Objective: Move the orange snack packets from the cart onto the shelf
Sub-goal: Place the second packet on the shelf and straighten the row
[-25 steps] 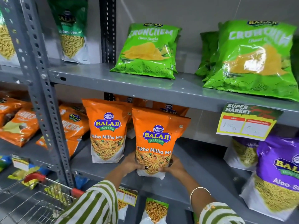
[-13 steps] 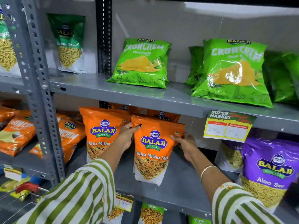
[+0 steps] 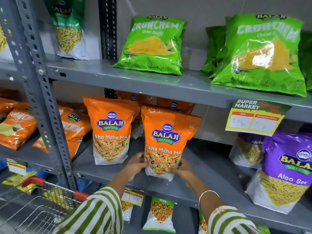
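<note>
An orange Balaji Tikha Mitha Mix packet (image 3: 167, 137) stands upright on the grey middle shelf (image 3: 202, 174). My left hand (image 3: 137, 164) grips its lower left corner and my right hand (image 3: 182, 168) grips its lower right corner. A second orange packet (image 3: 110, 130) of the same kind stands just to its left, apart from my hands. More orange packets (image 3: 175, 105) stand behind them, mostly hidden. The wire cart (image 3: 38, 208) with a red handle sits at the lower left; no orange packets show inside it.
Green Crunchem bags (image 3: 152, 46) lie on the upper shelf. Purple Aloo Sev packets (image 3: 287, 168) stand at the right of the middle shelf. Orange Crunchem bags (image 3: 18, 125) fill the left bay beyond a perforated upright post (image 3: 42, 92). A price tag (image 3: 255, 117) hangs from the upper shelf edge.
Both hands have slid from the packet's upper sides down to its bottom corners. The camera has tilted downward, and the cart is back in sight.
</note>
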`<state>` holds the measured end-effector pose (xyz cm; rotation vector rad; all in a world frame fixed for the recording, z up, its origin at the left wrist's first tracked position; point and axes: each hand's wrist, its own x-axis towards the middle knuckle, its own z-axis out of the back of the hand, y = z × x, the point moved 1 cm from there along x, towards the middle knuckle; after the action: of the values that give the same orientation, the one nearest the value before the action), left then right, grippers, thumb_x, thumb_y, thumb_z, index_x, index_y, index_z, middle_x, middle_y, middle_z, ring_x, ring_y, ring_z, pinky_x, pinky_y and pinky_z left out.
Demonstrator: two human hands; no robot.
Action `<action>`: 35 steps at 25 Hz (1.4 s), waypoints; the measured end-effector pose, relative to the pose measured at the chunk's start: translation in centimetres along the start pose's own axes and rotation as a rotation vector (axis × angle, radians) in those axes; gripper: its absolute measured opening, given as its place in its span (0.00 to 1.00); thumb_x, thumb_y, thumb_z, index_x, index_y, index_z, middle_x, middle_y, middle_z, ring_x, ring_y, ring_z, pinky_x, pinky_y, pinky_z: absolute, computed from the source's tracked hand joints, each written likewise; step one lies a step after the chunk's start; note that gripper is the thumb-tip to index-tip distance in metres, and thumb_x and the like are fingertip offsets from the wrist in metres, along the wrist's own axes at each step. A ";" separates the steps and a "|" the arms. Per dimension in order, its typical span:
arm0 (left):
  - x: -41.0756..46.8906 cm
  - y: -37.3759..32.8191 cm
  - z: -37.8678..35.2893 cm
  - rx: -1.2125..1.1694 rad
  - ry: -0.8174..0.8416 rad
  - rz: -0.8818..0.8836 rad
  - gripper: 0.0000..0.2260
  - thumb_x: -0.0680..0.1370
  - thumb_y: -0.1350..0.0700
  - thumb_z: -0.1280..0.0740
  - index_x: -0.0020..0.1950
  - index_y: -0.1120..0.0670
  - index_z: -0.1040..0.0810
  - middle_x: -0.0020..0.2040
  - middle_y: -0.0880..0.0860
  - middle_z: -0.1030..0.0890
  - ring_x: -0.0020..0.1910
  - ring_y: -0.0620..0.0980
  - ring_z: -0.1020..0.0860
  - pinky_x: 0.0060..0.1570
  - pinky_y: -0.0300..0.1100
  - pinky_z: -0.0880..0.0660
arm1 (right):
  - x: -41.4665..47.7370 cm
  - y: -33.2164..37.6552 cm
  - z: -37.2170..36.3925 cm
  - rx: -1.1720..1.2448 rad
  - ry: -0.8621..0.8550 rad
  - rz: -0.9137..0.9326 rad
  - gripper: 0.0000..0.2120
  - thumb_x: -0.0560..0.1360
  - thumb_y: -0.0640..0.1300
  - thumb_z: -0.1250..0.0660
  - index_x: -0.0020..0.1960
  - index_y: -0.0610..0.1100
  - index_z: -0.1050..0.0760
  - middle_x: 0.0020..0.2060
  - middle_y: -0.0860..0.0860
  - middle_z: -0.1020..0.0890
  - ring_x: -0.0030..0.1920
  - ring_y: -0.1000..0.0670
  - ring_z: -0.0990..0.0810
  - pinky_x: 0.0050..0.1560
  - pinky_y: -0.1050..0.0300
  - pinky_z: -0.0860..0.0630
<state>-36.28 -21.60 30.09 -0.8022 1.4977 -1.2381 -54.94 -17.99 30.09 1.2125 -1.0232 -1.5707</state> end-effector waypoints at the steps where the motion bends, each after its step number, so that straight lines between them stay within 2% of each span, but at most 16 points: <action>1: 0.2 0.0 0.1 0.000 -0.023 -0.009 0.22 0.75 0.67 0.34 0.68 0.61 0.35 0.67 0.62 0.27 0.65 0.57 0.29 0.55 0.46 0.33 | 0.2 -0.1 -0.3 0.014 -0.034 0.020 0.36 0.63 0.32 0.24 0.67 0.38 0.35 0.66 0.40 0.26 0.65 0.41 0.28 0.66 0.42 0.29; 6: 1.2 0.6 0.8 0.031 -0.046 -0.026 0.21 0.75 0.64 0.34 0.68 0.61 0.34 0.66 0.62 0.26 0.60 0.55 0.27 0.53 0.46 0.31 | 0.9 -0.2 -1.0 0.015 -0.074 0.066 0.35 0.63 0.33 0.23 0.66 0.38 0.33 0.65 0.40 0.25 0.65 0.40 0.28 0.66 0.40 0.29; 9: 1.4 0.8 0.8 0.052 -0.058 -0.041 0.22 0.75 0.64 0.34 0.68 0.61 0.34 0.67 0.61 0.26 0.65 0.57 0.28 0.57 0.48 0.29 | 0.6 0.2 -0.9 -0.044 -0.037 0.039 0.33 0.65 0.35 0.24 0.67 0.39 0.33 0.65 0.41 0.25 0.65 0.41 0.27 0.67 0.40 0.30; 11: 0.9 0.7 1.1 0.090 -0.082 -0.038 0.24 0.74 0.63 0.32 0.68 0.63 0.33 0.68 0.61 0.27 0.67 0.57 0.30 0.64 0.50 0.31 | 0.3 1.1 -0.7 -0.232 0.086 -0.102 0.29 0.68 0.40 0.26 0.66 0.39 0.32 0.61 0.40 0.23 0.60 0.41 0.24 0.66 0.40 0.29; 14: -0.6 0.8 3.7 0.180 -0.245 0.043 0.19 0.72 0.59 0.29 0.59 0.66 0.27 0.60 0.63 0.24 0.64 0.61 0.27 0.64 0.53 0.31 | -0.5 3.4 -1.5 -0.634 0.326 -0.517 0.30 0.73 0.46 0.31 0.69 0.36 0.36 0.59 0.35 0.23 0.58 0.37 0.22 0.66 0.44 0.28; 15: -1.2 1.1 5.3 0.158 -0.311 0.112 0.21 0.72 0.59 0.28 0.60 0.66 0.27 0.61 0.64 0.24 0.64 0.63 0.27 0.63 0.55 0.30 | -0.8 4.2 -2.3 -0.675 0.414 -0.626 0.32 0.74 0.47 0.33 0.70 0.33 0.39 0.61 0.34 0.24 0.59 0.37 0.23 0.68 0.47 0.30; 17: -2.2 1.4 8.8 0.059 -0.385 0.257 0.25 0.72 0.59 0.29 0.66 0.65 0.31 0.68 0.65 0.29 0.67 0.64 0.31 0.63 0.58 0.30 | -1.0 5.5 -5.2 -0.718 0.541 -0.702 0.33 0.76 0.49 0.36 0.71 0.30 0.43 0.67 0.34 0.30 0.66 0.38 0.27 0.71 0.49 0.34; 18: -2.7 1.3 10.7 0.034 -0.431 0.283 0.27 0.72 0.59 0.29 0.67 0.65 0.32 0.69 0.66 0.31 0.67 0.65 0.32 0.64 0.59 0.30 | -0.9 6.0 -7.1 -0.749 0.573 -0.673 0.33 0.76 0.49 0.36 0.70 0.28 0.42 0.67 0.34 0.30 0.65 0.38 0.26 0.71 0.49 0.33; 20: -3.1 0.8 14.1 0.137 -0.598 0.248 0.32 0.70 0.58 0.26 0.68 0.68 0.35 0.69 0.67 0.31 0.67 0.65 0.31 0.64 0.60 0.30 | -0.2 6.7 -10.8 -0.784 0.536 -0.440 0.32 0.74 0.50 0.33 0.68 0.29 0.38 0.58 0.34 0.24 0.53 0.40 0.20 0.67 0.50 0.28; 21: -3.1 0.4 15.5 0.196 -0.670 0.179 0.34 0.68 0.58 0.25 0.68 0.69 0.36 0.69 0.68 0.32 0.67 0.64 0.31 0.64 0.59 0.30 | 0.4 6.9 -12.4 -0.765 0.462 -0.279 0.31 0.73 0.49 0.31 0.67 0.32 0.37 0.58 0.36 0.25 0.52 0.41 0.21 0.65 0.51 0.27; 22: -2.9 0.0 16.4 0.206 -0.692 0.091 0.36 0.68 0.59 0.25 0.69 0.69 0.38 0.70 0.67 0.32 0.68 0.63 0.32 0.66 0.58 0.31 | 1.1 7.0 -13.7 -0.739 0.366 -0.137 0.35 0.72 0.48 0.31 0.71 0.34 0.41 0.64 0.37 0.28 0.59 0.40 0.24 0.64 0.52 0.27; 24: -1.8 -0.2 17.5 0.131 -0.573 -0.051 0.37 0.69 0.62 0.26 0.73 0.64 0.43 0.73 0.63 0.36 0.71 0.60 0.36 0.68 0.52 0.34 | 3.0 7.1 -15.7 -0.586 0.171 0.011 0.44 0.70 0.45 0.28 0.74 0.35 0.51 0.74 0.41 0.40 0.72 0.41 0.38 0.70 0.51 0.35; 26: -0.6 -0.2 17.4 0.068 -0.397 -0.109 0.34 0.71 0.64 0.28 0.72 0.61 0.41 0.72 0.61 0.33 0.70 0.57 0.34 0.62 0.46 0.33 | 4.9 6.4 -16.9 -0.346 0.083 0.037 0.49 0.67 0.41 0.25 0.75 0.37 0.55 0.76 0.43 0.44 0.75 0.43 0.43 0.74 0.49 0.39; 28: 0.8 0.2 17.4 0.023 -0.340 -0.151 0.31 0.70 0.65 0.28 0.70 0.60 0.37 0.70 0.61 0.29 0.67 0.57 0.30 0.63 0.47 0.31 | 6.8 5.6 -17.6 -0.204 0.087 0.075 0.47 0.66 0.37 0.24 0.74 0.38 0.50 0.74 0.43 0.40 0.74 0.43 0.40 0.73 0.47 0.38; 31: 1.6 0.3 17.9 -0.029 -0.348 -0.155 0.30 0.70 0.65 0.28 0.70 0.60 0.36 0.68 0.61 0.28 0.67 0.58 0.29 0.67 0.56 0.31 | 7.5 4.7 -18.7 -0.117 0.073 0.104 0.37 0.64 0.32 0.24 0.69 0.40 0.38 0.68 0.42 0.28 0.68 0.43 0.30 0.69 0.45 0.32; 35: 1.3 0.2 19.7 -0.030 -0.258 -0.096 0.30 0.72 0.67 0.31 0.71 0.60 0.39 0.69 0.61 0.30 0.67 0.58 0.31 0.60 0.49 0.30 | 5.7 3.8 -21.0 -0.108 -0.048 0.160 0.35 0.62 0.36 0.22 0.64 0.39 0.35 0.63 0.42 0.24 0.63 0.43 0.25 0.63 0.47 0.27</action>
<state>-17.80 -28.69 29.84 -1.0230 1.2840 -1.1357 -34.59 -26.42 28.37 0.9990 -1.0262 -1.5161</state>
